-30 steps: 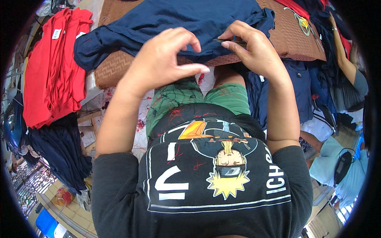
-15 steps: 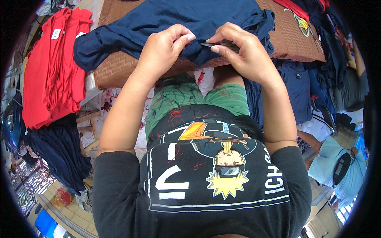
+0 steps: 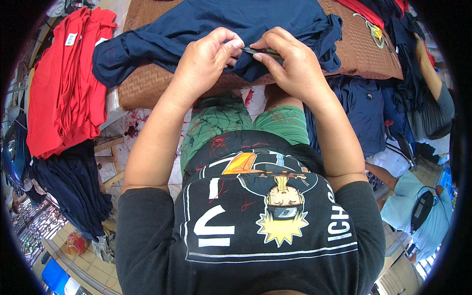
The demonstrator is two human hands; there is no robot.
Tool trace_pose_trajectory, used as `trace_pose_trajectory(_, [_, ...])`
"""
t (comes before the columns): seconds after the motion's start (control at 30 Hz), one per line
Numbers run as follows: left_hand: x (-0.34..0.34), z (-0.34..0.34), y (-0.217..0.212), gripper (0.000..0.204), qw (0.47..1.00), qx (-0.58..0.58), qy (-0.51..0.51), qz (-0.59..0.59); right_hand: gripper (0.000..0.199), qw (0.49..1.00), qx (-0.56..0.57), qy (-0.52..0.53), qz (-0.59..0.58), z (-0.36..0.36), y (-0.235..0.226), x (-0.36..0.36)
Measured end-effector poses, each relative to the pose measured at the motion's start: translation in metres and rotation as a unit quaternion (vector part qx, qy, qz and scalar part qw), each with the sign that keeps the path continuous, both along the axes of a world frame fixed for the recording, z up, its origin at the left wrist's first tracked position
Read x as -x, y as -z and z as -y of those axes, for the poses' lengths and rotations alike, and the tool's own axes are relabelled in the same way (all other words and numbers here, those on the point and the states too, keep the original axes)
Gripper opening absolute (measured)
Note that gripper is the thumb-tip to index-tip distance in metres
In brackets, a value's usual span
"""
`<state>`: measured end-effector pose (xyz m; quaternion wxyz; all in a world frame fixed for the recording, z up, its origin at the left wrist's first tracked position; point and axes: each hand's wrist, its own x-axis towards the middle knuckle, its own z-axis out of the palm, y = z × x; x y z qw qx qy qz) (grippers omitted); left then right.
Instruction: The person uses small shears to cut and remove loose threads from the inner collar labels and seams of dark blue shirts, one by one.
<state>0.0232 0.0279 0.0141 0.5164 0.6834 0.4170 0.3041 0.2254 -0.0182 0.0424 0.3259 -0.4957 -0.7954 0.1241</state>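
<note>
A navy garment (image 3: 216,24) is lying spread across the top centre of the frame, its near edge bunching up between the two hands and one sleeve-like end stretching toward the upper left. Just left of the top centre, the left hand (image 3: 204,59) is keeping its thumb and fingertips together at that bunched edge; whether they are pinching cloth or a thread, one cannot tell. Right beside it, the right hand (image 3: 290,54) is clamping a small pointed metal tool (image 3: 250,50) between thumb and fingers, the tip pointing left toward the left hand's fingertips. Beneath the garment, a brown patterned cloth (image 3: 366,56) is covering the surface, with a yellow-and-white cord (image 3: 375,35) lying on it at the upper right. Red garments (image 3: 69,93) are hanging in a stack at the upper left, and dark garments (image 3: 73,191) are hanging below them. Loose threads are clinging to the person's green shorts (image 3: 282,120) at the centre. At the right edge, a person in light blue (image 3: 425,209) is appearing, partly cut off by the dark rim.
</note>
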Motion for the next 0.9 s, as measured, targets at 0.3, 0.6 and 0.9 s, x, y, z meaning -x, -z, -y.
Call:
trace_pose_trajectory(0.3, [0.072, 0.007, -0.11, 0.07, 0.947, -0.281, 0.159, 0.005, 0.016, 1.0, -0.018, 0.005, -0.005, 0.001, -0.019, -0.019])
trace_pose_trajectory(0.6, [0.053, 0.019, -0.066, 0.022, 0.962, -0.267, 0.044, -0.045, 0.021, 0.999, 0.016, 0.012, -0.028, 0.002, -0.024, -0.014])
trace_pose_trajectory(0.9, [0.034, 0.022, -0.033, 0.014, 0.899, -0.394, -0.002, -0.191, 0.022, 1.0, 0.003, -0.008, -0.03, -0.002, -0.009, -0.01])
